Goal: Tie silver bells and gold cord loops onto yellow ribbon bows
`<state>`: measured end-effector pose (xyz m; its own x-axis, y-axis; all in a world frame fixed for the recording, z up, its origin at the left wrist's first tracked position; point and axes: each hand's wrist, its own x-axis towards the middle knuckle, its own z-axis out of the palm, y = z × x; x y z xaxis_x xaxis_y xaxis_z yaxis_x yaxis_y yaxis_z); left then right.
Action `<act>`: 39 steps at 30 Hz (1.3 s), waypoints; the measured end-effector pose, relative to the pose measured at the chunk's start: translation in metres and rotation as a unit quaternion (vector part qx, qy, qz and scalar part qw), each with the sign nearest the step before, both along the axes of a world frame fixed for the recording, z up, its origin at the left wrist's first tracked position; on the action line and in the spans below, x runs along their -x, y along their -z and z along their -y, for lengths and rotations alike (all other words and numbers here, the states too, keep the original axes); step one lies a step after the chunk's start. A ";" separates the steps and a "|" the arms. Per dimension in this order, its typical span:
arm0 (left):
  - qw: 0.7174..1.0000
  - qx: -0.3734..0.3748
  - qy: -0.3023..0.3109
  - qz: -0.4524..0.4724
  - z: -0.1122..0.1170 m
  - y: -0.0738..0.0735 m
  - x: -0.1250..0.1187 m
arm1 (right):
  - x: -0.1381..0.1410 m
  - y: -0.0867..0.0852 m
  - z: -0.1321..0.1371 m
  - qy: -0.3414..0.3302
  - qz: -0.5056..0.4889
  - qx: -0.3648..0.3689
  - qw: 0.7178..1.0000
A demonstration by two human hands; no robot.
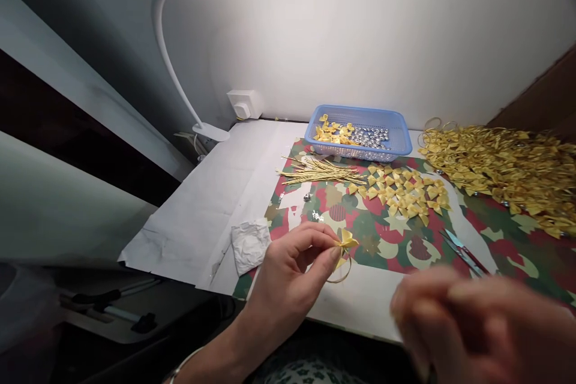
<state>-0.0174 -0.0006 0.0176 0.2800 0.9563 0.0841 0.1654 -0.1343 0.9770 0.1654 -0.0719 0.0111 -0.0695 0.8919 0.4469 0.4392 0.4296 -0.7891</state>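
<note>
My left hand [294, 270] is closed in a pinch, thumb against forefinger, on a small gold ribbon bow [347, 240]. A loop of gold cord [345, 276] hangs beneath the bow. To the right, near the front of the table, my right hand [477, 324] is raised close to the camera and smeared by motion. Its fingers look bent, but whether anything is in them cannot be made out. Red-handled scissors [465, 252] lie just beyond it. Several loose gold bows [400, 189] are spread on the patterned paper farther back, and one small silver bell [306, 197] lies to their left.
A blue basket [404, 132] holds bows and silver bells at the back. Cut gold cords [321, 172] lie before it. A large heap of gold bows with cords [508, 168] covers the right side. A folded white tissue [251, 245] and a lit lamp [164, 42] are leftward.
</note>
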 end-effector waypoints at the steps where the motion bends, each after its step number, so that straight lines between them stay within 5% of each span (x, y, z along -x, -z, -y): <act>1: 1.000 0.015 0.013 -0.004 0.001 -0.003 0.001 | -0.003 0.000 -0.005 0.037 -0.027 0.007 0.999; 4: 0.998 -0.011 0.040 -0.040 0.004 -0.009 0.001 | -0.002 0.003 -0.016 0.092 -0.016 0.017 0.995; 10: 0.983 -0.143 0.056 -0.102 0.009 -0.012 -0.003 | 0.018 0.017 -0.023 0.064 0.147 -0.098 0.982; 15: 0.975 -0.180 0.061 -0.117 0.008 -0.010 0.000 | 0.019 0.021 -0.025 0.033 0.100 -0.067 0.992; 21: 0.991 -0.099 0.053 -0.067 0.008 -0.011 0.005 | 0.012 0.007 -0.028 -0.059 -0.048 0.167 0.983; 39: 0.995 0.000 0.075 -0.072 0.004 -0.020 0.006 | 0.007 0.001 -0.031 -0.105 -0.051 0.215 0.970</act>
